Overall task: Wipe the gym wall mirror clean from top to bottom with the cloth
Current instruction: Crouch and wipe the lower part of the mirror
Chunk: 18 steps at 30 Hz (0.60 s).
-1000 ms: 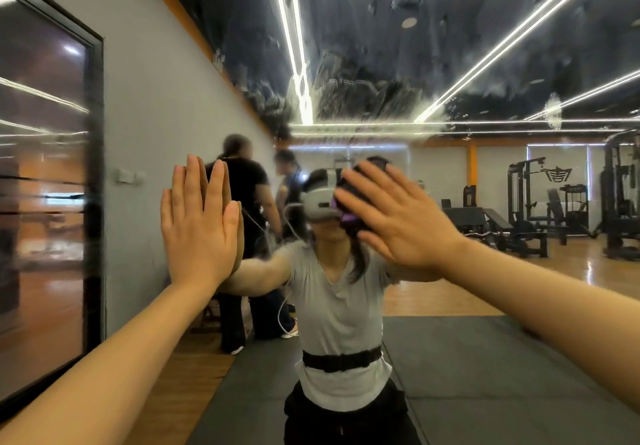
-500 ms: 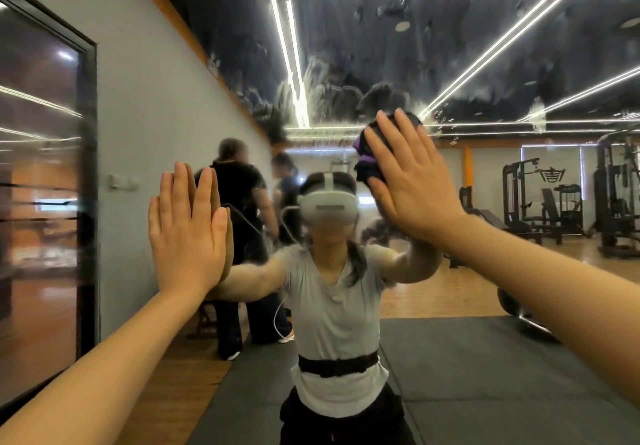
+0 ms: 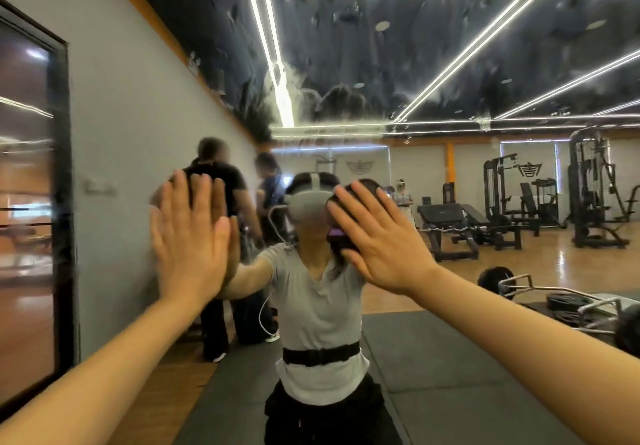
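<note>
left hand [image 3: 189, 237] flat on the mirror [image 3: 433, 74], fingers straight, holding nothing | right hand [image 3: 381, 240] spread flat, pressing a dark cloth [image 3: 337, 235] (purple edge showing) against the glass at mid height | streaks and smears across the upper mirror

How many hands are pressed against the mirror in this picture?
2. The left hand lies flat on the mirror with fingers straight. The right hand presses a dark cloth against it at head height.
</note>
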Available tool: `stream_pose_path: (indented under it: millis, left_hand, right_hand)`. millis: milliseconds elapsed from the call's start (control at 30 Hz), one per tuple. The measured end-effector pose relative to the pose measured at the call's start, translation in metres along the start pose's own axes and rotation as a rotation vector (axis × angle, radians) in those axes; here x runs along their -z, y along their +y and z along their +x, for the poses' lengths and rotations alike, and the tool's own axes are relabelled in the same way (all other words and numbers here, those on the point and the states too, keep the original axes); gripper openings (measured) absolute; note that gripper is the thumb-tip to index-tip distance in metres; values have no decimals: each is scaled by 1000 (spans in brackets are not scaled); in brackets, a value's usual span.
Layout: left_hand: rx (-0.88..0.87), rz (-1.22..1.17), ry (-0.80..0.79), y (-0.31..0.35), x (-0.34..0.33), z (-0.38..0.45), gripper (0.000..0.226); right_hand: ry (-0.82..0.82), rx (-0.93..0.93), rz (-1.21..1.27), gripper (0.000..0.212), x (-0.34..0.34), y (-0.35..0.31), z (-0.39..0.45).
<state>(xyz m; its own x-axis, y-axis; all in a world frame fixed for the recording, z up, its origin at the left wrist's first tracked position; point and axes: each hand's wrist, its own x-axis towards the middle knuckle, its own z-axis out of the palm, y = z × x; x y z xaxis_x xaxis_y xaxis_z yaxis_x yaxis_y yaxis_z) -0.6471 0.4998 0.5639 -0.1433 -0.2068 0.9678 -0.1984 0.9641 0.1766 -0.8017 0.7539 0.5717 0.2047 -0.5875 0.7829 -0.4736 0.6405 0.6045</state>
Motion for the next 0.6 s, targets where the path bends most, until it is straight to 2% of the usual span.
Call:
stream_pose_path:
  millis: [133, 333, 600]
  left_hand:
    - [-183, -4, -53, 42, -15, -9, 64]
    - [-206, 45, -106, 72, -17, 3, 64]
    - [-205, 38, -101, 76, -20, 8, 63]
  right_hand:
    - [3, -150, 28, 67, 11, 37, 43]
    - [-158, -303, 74, 74, 38, 90, 88]
    - [-5, -380, 179, 69, 13, 33, 22]
